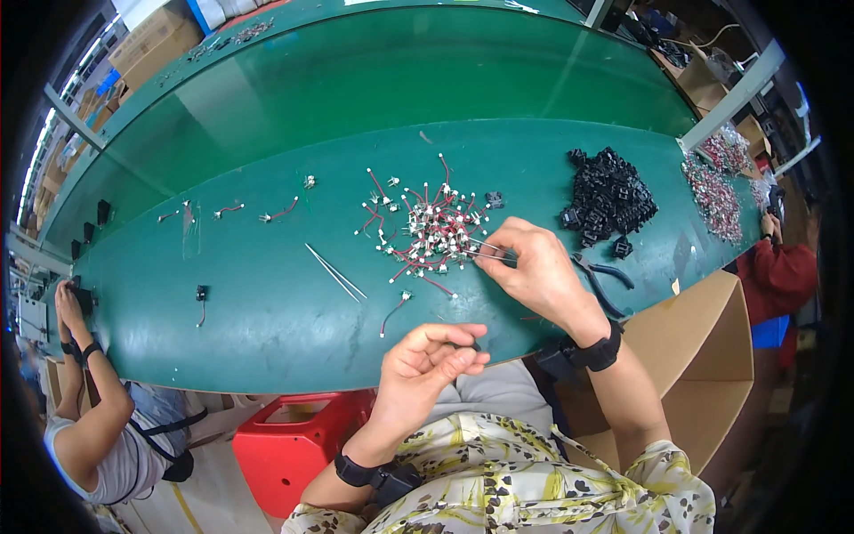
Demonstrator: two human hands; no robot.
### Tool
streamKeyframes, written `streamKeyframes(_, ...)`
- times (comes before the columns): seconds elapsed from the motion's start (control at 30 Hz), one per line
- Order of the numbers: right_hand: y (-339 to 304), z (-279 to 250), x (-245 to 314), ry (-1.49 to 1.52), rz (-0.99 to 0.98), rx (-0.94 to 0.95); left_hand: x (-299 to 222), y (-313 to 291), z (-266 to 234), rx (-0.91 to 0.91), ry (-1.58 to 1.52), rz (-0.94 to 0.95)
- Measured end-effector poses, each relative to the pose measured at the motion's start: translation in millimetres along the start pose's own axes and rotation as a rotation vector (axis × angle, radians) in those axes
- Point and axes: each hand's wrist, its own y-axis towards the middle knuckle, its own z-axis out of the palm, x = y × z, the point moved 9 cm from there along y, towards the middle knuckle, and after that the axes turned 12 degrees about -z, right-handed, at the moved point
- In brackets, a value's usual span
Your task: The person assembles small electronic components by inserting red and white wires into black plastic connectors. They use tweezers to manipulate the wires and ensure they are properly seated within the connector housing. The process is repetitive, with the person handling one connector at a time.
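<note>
My right hand (538,271) is closed on a pair of metal tweezers (495,253), whose tips reach the right side of a heap of small white connectors with red wires (436,233). Near the table's front edge, my left hand (427,367) is pinched around a small black part (478,346), mostly hidden by the fingers. A second pair of tweezers (335,272) lies on the table left of the heap. One loose connector with a dark wire (406,297) lies between those tweezers and my left hand.
Right of the heap are a pile of black plastic parts (609,191) and dark-handled pliers (607,278). More wired connectors (716,191) lie at the far right. A cardboard box (703,356) and a red stool (298,445) stand by the front edge. Co-workers sit left and right.
</note>
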Motion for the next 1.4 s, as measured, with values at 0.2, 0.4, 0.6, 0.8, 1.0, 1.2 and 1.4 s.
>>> streamKeyframes(0.2,-13.2,-18.0,-25.7,0.209,0.121,-0.038,5.8,-0.4,6.2,-0.007,0.132,-0.057)
streamKeyframes(0.4,-49.6,-9.4,-12.8,0.878,0.221,0.007,12.0,4.3,14.5,0.018,0.212,-0.1)
streamKeyframes(0.6,-103.5,18.8,2.3,1.254,0.393,-0.025,13.6,6.3,17.8,-0.003,0.035,0.041)
streamKeyframes(0.8,-128.5,16.7,17.1,1.188,0.243,-0.11,8.8,-0.5,31.2,0.086,0.061,0.154)
streamKeyframes(1.0,-133.7,-9.3,32.5,0.608,0.018,-0.126,2.0,-10.6,36.3,0.077,0.173,0.248)
streamKeyframes(1.2,-136.2,-26.5,55.9,0.365,-0.16,-0.233,-4.6,-17.9,43.2,0.122,0.394,0.316)
streamKeyframes(1.4,-140.2,-28.9,61.8,0.307,-0.321,-0.284,4.4,-15.2,43.0,0.212,0.274,0.236)
